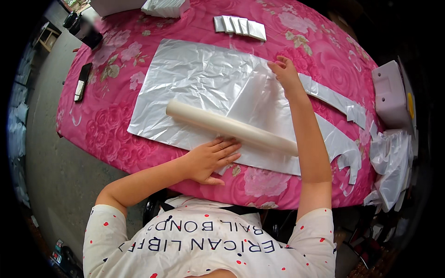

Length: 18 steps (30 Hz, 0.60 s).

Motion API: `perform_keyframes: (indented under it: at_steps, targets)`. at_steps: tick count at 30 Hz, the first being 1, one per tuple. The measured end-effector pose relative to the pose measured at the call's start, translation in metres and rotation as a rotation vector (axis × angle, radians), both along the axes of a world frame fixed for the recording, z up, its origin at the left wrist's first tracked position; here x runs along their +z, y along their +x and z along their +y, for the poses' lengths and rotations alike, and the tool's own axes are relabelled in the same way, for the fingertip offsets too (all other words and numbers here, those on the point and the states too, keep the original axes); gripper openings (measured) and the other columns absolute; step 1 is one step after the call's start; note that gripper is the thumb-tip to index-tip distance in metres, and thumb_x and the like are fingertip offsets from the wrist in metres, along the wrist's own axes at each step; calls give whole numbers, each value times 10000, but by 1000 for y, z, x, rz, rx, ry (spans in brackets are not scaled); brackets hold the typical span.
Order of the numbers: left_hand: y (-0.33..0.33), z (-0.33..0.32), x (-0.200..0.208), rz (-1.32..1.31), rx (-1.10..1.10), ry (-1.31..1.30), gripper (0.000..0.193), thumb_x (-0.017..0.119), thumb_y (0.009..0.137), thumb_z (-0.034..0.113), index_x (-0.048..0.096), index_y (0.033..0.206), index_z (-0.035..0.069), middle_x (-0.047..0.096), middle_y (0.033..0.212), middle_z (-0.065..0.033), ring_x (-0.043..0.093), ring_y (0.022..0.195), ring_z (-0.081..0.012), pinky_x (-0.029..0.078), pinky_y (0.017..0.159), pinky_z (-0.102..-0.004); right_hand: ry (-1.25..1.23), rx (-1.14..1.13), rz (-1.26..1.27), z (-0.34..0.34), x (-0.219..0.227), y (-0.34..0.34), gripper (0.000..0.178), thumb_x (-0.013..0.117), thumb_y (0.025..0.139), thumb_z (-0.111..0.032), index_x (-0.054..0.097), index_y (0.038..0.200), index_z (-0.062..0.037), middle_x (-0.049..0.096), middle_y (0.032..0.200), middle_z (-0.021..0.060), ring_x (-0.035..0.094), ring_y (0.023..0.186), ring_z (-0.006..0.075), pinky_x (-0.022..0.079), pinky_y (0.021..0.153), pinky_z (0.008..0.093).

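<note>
A large whitish plastic bag, creased on its left part, lies spread over the table, its cut handle strips reaching right. Across it rests a pale roll, slanting down to the right and slightly blurred; its right end passes behind my right forearm. My left hand is laid flat, fingers stretched, on the bag's near edge just below the roll. At the bag's far edge my right hand is closed in a pinch on the thin plastic, which rises in a fold between the hand and the roll.
A pink floral cloth covers the table. Several folded silvery packets lie in a row at the far side. On the left are a phone and a dark cup. A white box and heaped plastic bags stand right.
</note>
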<state>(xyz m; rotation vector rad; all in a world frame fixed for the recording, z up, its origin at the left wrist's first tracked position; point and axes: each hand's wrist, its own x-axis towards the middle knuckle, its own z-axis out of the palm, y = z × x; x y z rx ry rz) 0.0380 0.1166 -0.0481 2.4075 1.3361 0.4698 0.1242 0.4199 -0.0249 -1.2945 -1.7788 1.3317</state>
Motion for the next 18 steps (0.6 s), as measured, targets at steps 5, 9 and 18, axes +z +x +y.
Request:
perform_keyframes:
  at_steps: [5,9,18]
  targets:
    - [13,-7,-4,16,101,21,794,425,792,609,369,1336,32,276,1424,-192,245,1329,-346,156,1087,-472,562,531,-124,-99,14,37,381,649,798,-197,575,1156,-92,535,1174,106,498,1084,250,407,909,341]
    - [17,-9,-2,82,133,-28,795,474,778,573,333,1362,52,264,1437,-172,237,1338,-319,161,1094,-462,599,661,-309,-163,9,63,382,635,801,-193,578,1169,-108,575,1082,113,548,981,265,451,836,347]
    - [17,-10,-2,43,132,12,797,504,776,550,298,1388,83,208,1468,-146,189,1361,-297,140,1098,-450,783,91,-571,-68,-2,120,384,607,838,-234,562,1188,-83,576,935,107,571,815,263,470,686,356]
